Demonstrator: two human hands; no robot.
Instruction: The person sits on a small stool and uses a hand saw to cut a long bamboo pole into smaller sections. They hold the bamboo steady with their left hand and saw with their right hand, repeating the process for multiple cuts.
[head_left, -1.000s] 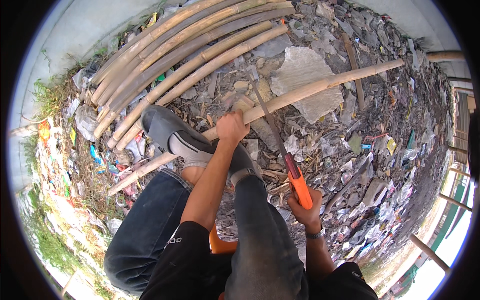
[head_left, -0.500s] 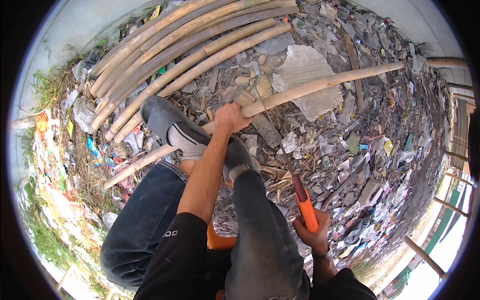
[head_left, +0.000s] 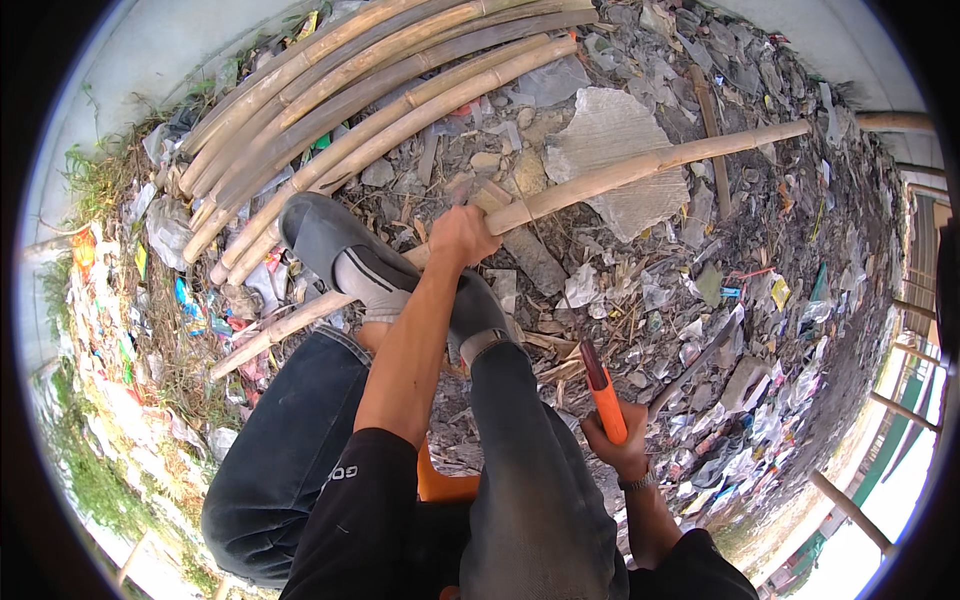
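A long bamboo pole (head_left: 660, 162) lies slanting across the ground in front of me, its far end to the right. My left hand (head_left: 463, 237) is closed around it near the middle. Just left of that hand, my grey shoe (head_left: 325, 235) and ankle cross over the pole. To the right of my knee, my right hand (head_left: 618, 440) grips the orange handle of a saw (head_left: 606, 405), which points up and slightly left. Its blade cannot be made out now; a dark reddish section shows above the handle. A brick (head_left: 490, 195) sits by the pole next to my left hand.
Several bamboo poles (head_left: 370, 85) lie side by side at the far left. A flat, rough slab (head_left: 610, 130) is under the held pole. Rubble, plastic scraps and litter cover the ground. Something orange (head_left: 445, 485) shows between my legs. A pale wall (head_left: 640, 8) runs along the back.
My right hand and the saw handle have shifted slightly up and left. The thin blade visible before no longer shows. My left hand stays on the pole.
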